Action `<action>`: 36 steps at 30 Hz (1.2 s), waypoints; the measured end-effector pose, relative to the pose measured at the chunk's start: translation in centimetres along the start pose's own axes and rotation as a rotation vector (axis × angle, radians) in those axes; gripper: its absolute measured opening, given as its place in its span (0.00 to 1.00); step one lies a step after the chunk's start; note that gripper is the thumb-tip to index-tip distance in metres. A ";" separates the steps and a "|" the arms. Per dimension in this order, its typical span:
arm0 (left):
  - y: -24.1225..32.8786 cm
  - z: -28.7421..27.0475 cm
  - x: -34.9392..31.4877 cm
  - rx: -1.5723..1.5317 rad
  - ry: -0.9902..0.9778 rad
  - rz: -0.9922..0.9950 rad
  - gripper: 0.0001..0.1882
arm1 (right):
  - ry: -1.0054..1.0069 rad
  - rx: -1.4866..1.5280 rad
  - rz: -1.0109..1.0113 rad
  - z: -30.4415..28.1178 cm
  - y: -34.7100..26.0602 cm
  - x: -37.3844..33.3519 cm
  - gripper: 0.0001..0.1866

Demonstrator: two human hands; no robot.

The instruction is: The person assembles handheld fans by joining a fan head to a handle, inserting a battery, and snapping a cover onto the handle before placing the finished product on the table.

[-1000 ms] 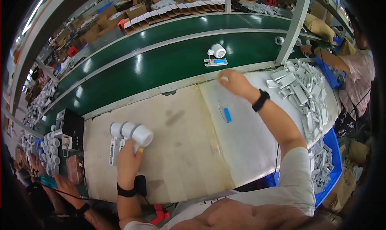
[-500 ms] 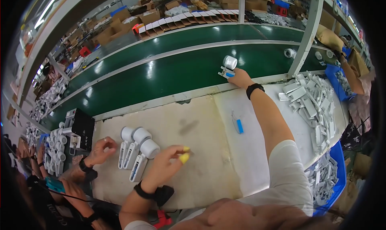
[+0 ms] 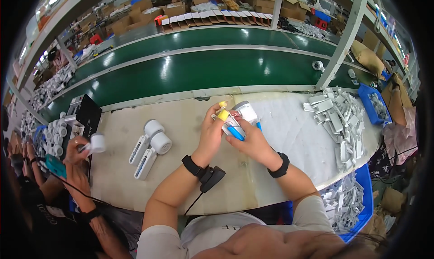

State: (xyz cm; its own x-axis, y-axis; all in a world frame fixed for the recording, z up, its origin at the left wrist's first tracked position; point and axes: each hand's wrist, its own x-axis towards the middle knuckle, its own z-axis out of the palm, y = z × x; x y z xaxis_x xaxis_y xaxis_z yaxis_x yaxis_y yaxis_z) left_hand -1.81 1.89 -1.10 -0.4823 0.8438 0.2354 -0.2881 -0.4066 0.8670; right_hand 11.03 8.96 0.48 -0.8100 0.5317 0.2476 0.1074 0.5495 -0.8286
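Over the middle of the worktable, both my hands hold one white handheld device (image 3: 245,110) with a round head and an uncased handle. A blue cylindrical battery (image 3: 236,133) and thin wires show at its handle. My left hand (image 3: 211,131), with yellow finger cots (image 3: 223,114) on thumb and forefinger, is closed on the handle's left side. From the right, my right hand (image 3: 255,143) grips the handle by the battery. Partly behind that hand, a second blue cylinder (image 3: 258,126) shows. Two closed white devices (image 3: 159,142) lie on the table to the left.
At right are a pile of white casing parts (image 3: 337,123) and a blue bin (image 3: 361,200) of more parts. Beyond the table runs a green conveyor belt (image 3: 194,71). At left, a co-worker's hand (image 3: 77,150) holds a white device near a black box (image 3: 86,116).
My right hand has brought the device from the belt to over the table, where my left hand now grips it too. The co-worker has picked up one of the three closed devices.
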 end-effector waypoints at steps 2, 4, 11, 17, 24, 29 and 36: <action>0.1 1.0 -0.8 -0.098 -0.007 -0.015 0.18 | 0.078 -0.035 -0.070 -0.3 0.0 -0.5 0.24; -0.2 1.1 -1.6 -0.138 -0.027 0.012 0.18 | 0.023 -0.033 0.036 -0.8 -0.3 -0.8 0.25; 2.7 0.7 -1.6 -0.159 -0.017 -0.042 0.15 | 0.196 -0.241 -0.288 -4.6 1.4 -1.0 0.36; 4.5 0.6 -1.8 -0.362 -0.162 -0.272 0.16 | -0.189 0.397 -0.092 -3.3 0.4 -0.7 0.49; 4.6 -0.3 -1.9 0.112 -0.093 -0.385 0.13 | 0.201 -0.572 -0.696 -5.3 1.6 0.6 0.32; 3.8 0.0 -1.8 0.257 -0.227 -0.515 0.11 | 0.332 -0.591 -0.768 -5.3 2.9 0.9 0.28; 3.4 0.4 -1.8 0.292 -0.251 -0.478 0.10 | 0.350 -0.554 -0.745 -5.0 3.3 1.0 0.28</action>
State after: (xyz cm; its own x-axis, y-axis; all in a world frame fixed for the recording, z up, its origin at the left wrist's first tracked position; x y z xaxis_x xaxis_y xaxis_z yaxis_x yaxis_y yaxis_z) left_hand -1.55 -0.90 1.60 -0.1361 0.9803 -0.1434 -0.1691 0.1196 0.9783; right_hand 13.42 14.53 0.46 -0.5736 0.0389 0.8182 -0.0333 0.9969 -0.0707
